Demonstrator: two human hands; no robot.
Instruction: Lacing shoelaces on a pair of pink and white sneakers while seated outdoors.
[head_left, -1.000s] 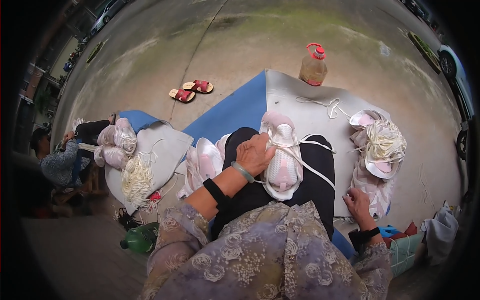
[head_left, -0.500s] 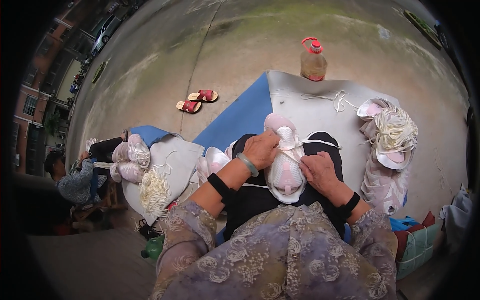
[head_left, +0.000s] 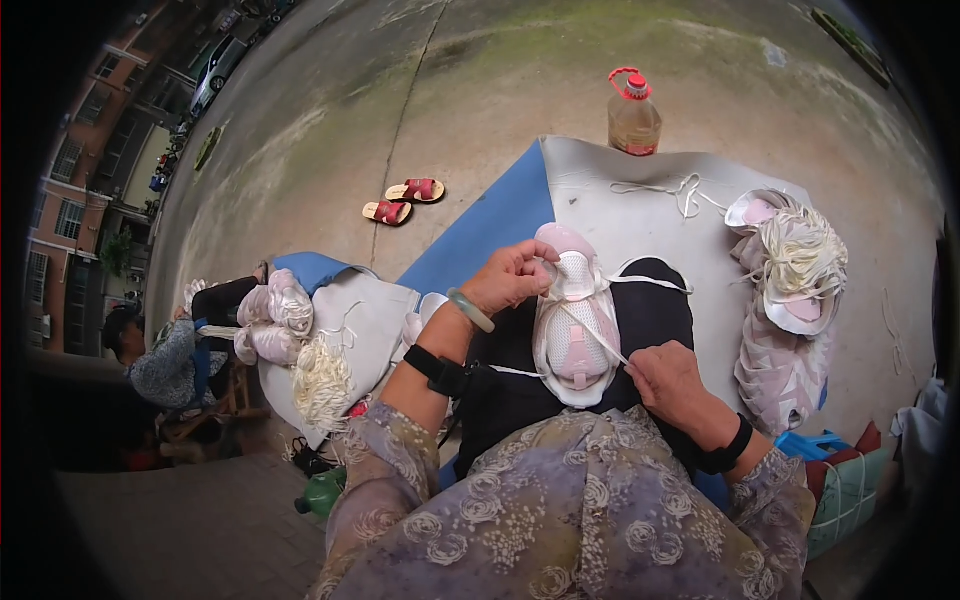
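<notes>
My left hand (head_left: 512, 278) has its fingertips pinched narrow on the white lace (head_left: 600, 335) up by the toe of the pink-and-white shoe (head_left: 577, 318), which sits on my lap over dark trousers. My right hand (head_left: 668, 378) is closed on the lace's other run, pulling it down and sideways. I reckon the trick is even tension on both ends. More shoes (head_left: 790, 270) are piled off to my right on the grey sheet (head_left: 640, 215).
</notes>
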